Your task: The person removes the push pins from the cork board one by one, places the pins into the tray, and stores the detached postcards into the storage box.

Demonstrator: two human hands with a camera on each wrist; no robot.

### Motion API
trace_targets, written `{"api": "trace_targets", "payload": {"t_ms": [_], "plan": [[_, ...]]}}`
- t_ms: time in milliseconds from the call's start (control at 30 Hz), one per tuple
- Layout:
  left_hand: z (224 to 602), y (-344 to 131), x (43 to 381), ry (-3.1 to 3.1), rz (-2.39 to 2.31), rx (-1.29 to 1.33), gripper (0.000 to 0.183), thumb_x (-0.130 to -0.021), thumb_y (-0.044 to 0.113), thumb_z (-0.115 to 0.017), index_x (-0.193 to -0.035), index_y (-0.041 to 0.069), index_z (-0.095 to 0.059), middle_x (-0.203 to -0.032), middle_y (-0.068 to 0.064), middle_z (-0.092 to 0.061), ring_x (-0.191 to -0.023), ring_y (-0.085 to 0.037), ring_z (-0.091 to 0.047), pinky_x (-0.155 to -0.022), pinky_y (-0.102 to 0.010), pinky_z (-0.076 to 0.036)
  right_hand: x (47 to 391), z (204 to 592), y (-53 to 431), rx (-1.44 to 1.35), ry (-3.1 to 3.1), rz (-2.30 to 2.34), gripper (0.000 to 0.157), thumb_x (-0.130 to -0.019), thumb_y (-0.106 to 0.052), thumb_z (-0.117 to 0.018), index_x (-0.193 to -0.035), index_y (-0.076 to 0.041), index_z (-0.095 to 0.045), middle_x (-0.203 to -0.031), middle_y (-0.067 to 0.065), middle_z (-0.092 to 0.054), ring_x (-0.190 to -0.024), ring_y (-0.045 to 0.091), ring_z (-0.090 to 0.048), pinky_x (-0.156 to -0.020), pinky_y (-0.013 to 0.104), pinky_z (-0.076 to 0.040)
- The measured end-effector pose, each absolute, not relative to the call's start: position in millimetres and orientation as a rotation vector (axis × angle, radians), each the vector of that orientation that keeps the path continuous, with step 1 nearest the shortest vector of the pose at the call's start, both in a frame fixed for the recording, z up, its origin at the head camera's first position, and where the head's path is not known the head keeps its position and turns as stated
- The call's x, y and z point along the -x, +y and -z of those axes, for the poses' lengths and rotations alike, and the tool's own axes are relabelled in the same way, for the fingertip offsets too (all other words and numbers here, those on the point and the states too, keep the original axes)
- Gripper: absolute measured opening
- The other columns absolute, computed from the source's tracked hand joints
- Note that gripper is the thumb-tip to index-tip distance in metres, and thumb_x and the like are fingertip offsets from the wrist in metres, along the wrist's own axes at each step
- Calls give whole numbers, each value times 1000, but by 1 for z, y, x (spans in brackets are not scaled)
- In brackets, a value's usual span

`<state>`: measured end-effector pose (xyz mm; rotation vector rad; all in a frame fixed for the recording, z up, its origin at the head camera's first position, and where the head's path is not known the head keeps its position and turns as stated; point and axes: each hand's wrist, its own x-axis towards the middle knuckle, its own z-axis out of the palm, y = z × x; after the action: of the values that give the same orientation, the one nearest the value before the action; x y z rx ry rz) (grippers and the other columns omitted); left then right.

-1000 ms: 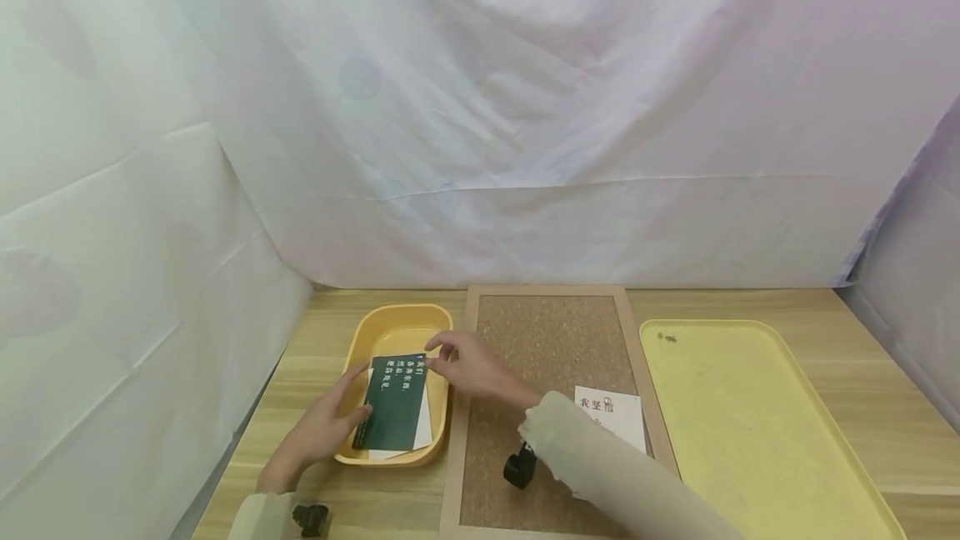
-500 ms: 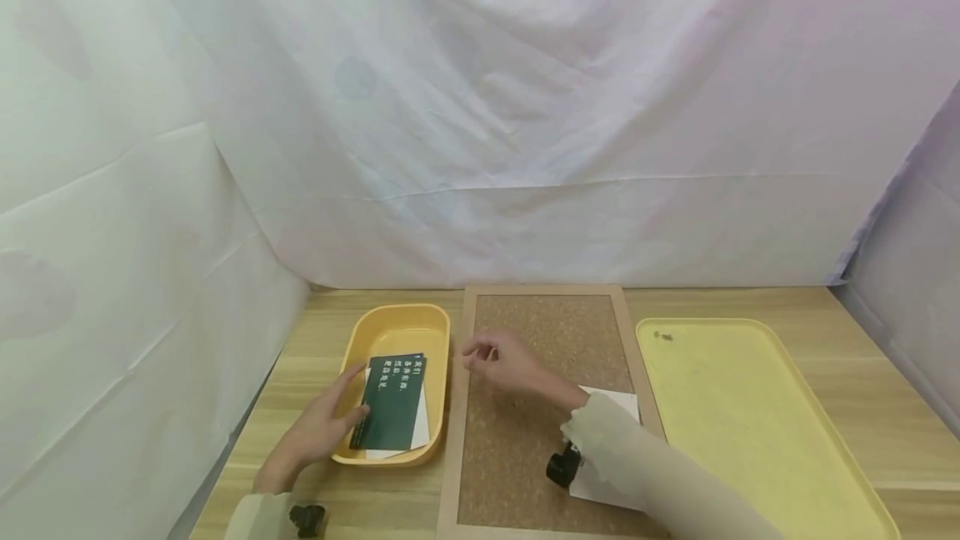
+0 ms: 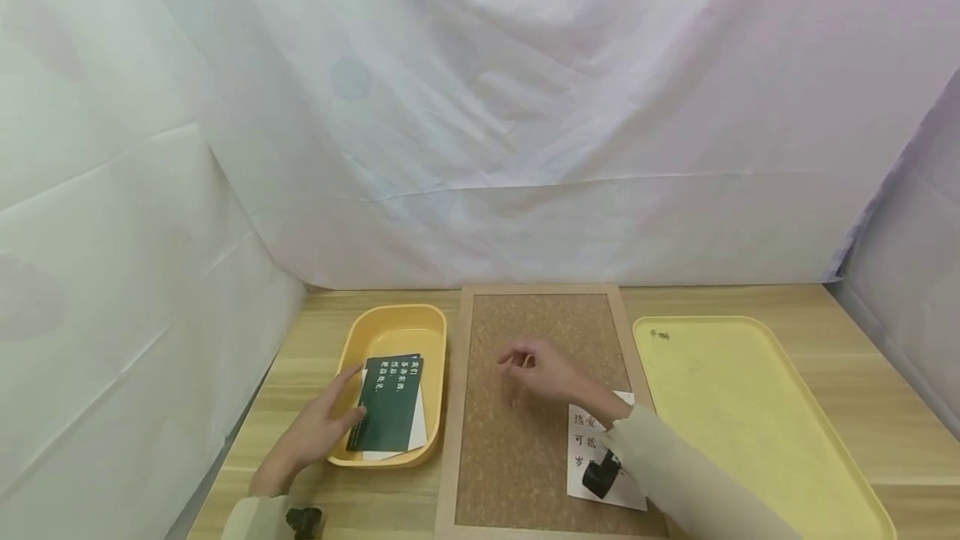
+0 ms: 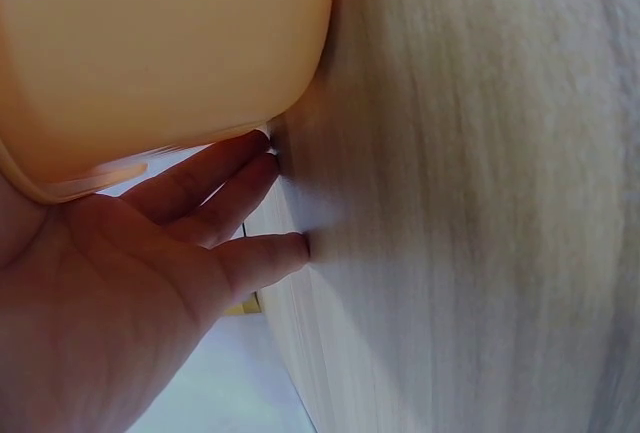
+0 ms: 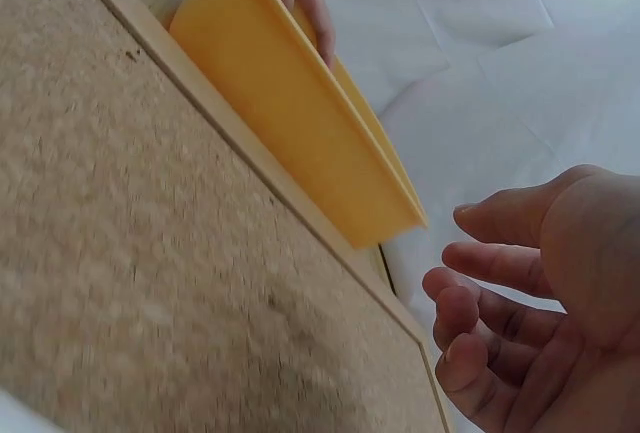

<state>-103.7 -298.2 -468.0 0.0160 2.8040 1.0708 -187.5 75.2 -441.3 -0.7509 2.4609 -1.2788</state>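
My left hand (image 3: pixel 311 433) rests over the left side of a yellow plastic basin (image 3: pixel 441 357). Its thumb and forefinger reach over the rim beside a dark green card (image 3: pixel 392 407) with white characters. Outside the wall, the other fingers (image 4: pixel 262 258) extend down to the wooden table. Beneath the green card, edges of a white card (image 3: pixel 417 423) show. Above a framed corkboard (image 3: pixel 502 473), my right hand (image 3: pixel 551 369) hovers with loosely bent fingers and nothing between them. A white card (image 3: pixel 581 473) with written characters lies on the cork, partly hidden under the right forearm.
A flat yellow tray (image 3: pixel 742 415) stands right of the corkboard, with small dark bits (image 3: pixel 660 335) near its far left corner. Behind the wooden table (image 3: pixel 720 298) hangs a white cloth (image 3: pixel 480 107), which also covers both sides.
My right hand has moved right, from the basin's edge to over the corkboard, its forearm shifting across the white card. The left hand has stayed at the basin.
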Motion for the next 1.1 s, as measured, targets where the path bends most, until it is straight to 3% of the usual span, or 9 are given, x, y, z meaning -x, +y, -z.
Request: {"api": "trace_targets", "payload": {"t_ms": [567, 933, 1100], "plan": [[468, -300, 100, 2835, -1052, -28, 67, -98, 21, -61, -156, 19, -28, -156, -27, -30, -140, -52, -30, -110, -70, -27, 191, 448, 148, 744, 2579, 1177, 22, -97, -19, -63, -114, -7, -70, -95, -3, -67, -86, 13, -59, -75, 29, -51], [467, -301, 100, 2834, -1037, -28, 67, -98, 22, -61, -156, 20, -27, -156, -27, -31, -139, -53, -31, -109, -71, -27, 183, 461, 189, 749, 2674, 1070, 21, -93, -13, -67, -112, -7, -72, -94, -4, -69, -82, 8, -59, -71, 25, -51], [467, -304, 100, 2832, -1032, -26, 67, -98, 22, -61, -156, 19, -27, -156, -27, -30, -139, -53, -30, -109, -70, -27, 176, 467, 198, 734, 2654, 1094, 23, -89, -10, -70, -112, -6, -72, -85, -6, -63, -76, 6, -53, -63, 21, -48]]}}
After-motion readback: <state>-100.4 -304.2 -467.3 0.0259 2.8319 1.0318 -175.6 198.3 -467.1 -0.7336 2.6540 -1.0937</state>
